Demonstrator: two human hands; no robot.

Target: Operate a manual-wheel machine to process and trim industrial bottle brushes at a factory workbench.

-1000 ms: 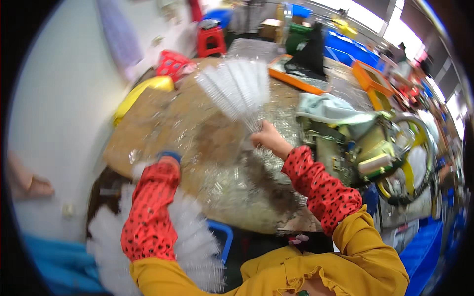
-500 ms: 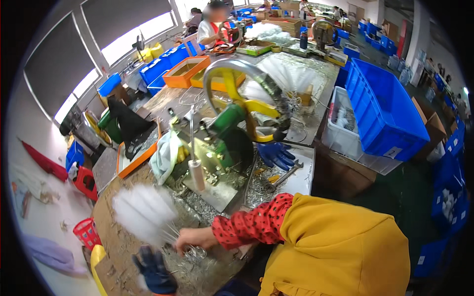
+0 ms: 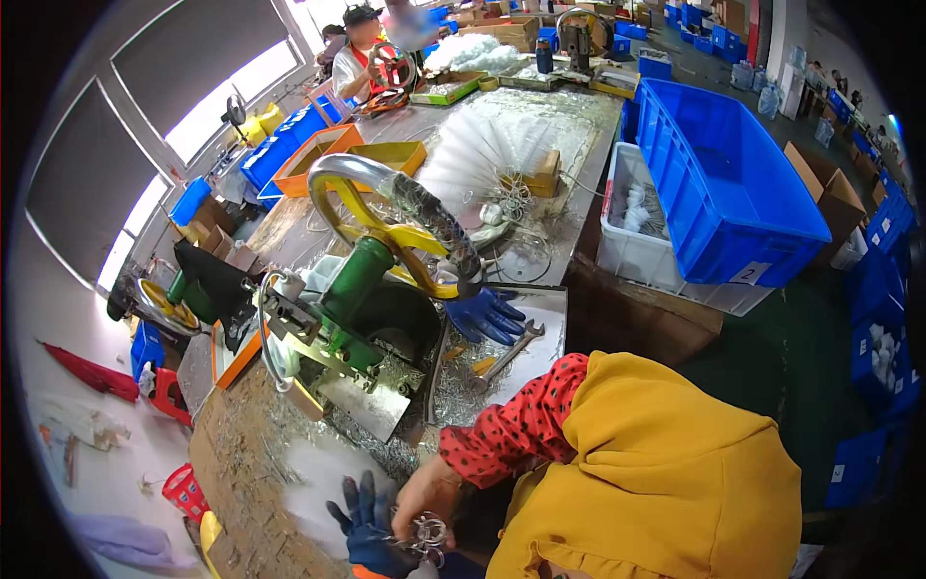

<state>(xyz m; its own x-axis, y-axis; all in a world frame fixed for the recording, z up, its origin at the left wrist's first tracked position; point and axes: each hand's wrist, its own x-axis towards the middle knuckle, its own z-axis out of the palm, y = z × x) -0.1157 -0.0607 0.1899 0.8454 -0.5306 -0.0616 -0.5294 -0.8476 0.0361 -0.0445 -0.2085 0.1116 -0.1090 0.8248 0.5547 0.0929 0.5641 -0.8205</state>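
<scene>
My right hand (image 3: 422, 497), bare below a red dotted sleeve, is closed round the wire stems of a bunch of white-bristled wire brushes (image 3: 323, 487). Their looped wire ends (image 3: 430, 533) stick out below the fingers, while the bristles are smeared by motion. Right beside it is my left hand (image 3: 371, 529) in a dark blue glove, fingers spread and upright in front of the bristles; whether its palm touches the brushes I cannot tell. Ahead of both hands stands a green hand press (image 3: 352, 289) with a large yellow-and-steel wheel (image 3: 424, 207).
Right of the press, a white tray (image 3: 552, 323) holds a wrench (image 3: 506, 357), wire scraps and a blue glove (image 3: 485, 316). More white brushes (image 3: 482, 159) lie fanned out behind. A blue crate (image 3: 738, 193) rests on a grey bin (image 3: 617, 246). Another person (image 3: 352, 72) works across the table.
The brushes have come nearer and lower with my right hand. My gloved left hand has moved right, beside it. The view has shifted, and the press's upright rod no longer shows.
</scene>
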